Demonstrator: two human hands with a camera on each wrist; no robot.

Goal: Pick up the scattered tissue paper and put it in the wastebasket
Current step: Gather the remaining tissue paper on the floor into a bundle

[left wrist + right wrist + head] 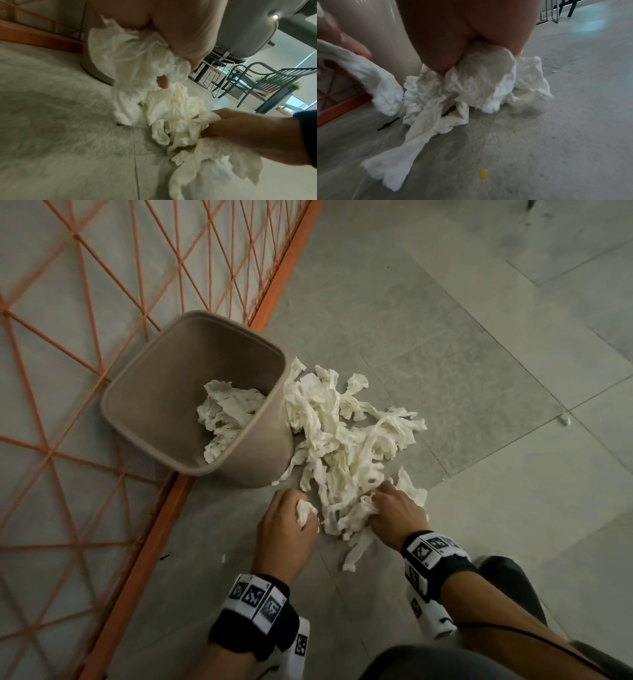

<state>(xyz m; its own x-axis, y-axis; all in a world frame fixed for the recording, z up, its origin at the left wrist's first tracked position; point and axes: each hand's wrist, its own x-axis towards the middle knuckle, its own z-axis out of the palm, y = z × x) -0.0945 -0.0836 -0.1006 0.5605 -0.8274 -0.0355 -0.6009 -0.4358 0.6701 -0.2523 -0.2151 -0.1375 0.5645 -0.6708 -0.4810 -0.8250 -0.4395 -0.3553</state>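
A heap of torn white tissue paper (346,436) lies on the grey floor, right of a beige wastebasket (161,392) that holds some tissue (227,414). At the near edge of the heap, my left hand (291,522) grips a crumpled wad (306,510), seen close in the left wrist view as white tissue (133,56) under the palm. My right hand (394,511) grips a bunch of strips (359,517) at the heap's near right; the tissue bunch (479,81) trails from its fingers to the floor.
An orange metal grid fence (102,302) runs diagonally behind and left of the basket. Grey tiled floor (496,354) spreads to the right. My knees (445,662) are at the bottom edge. Metal chairs (267,83) stand further off. A small yellow speck (483,173) lies on the floor.
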